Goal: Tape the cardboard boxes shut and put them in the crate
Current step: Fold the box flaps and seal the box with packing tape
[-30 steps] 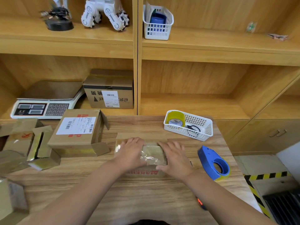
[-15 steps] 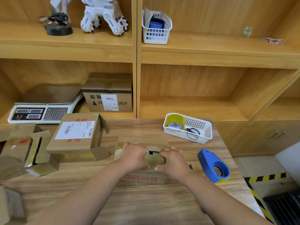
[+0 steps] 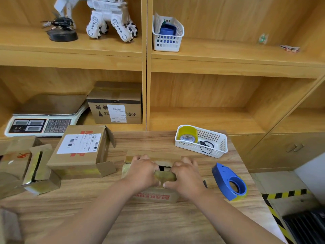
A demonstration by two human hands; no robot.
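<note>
Left hand (image 3: 142,171) and right hand (image 3: 186,176), flat earlier, are curling round the small box (image 3: 154,197) flap (image 3: 165,176). A gap (image 3: 164,167) is opening.

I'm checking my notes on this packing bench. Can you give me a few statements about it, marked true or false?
1. The left hand and the right hand both grip the top flaps of the small box. True.
2. The tape dispenser is held in the right hand. False: it lies on the table, right of that hand.
3. A yellow tape roll sits in the white basket. True.
4. The scale stands on the table's right side. False: it sits in the shelving, at the left.
</note>
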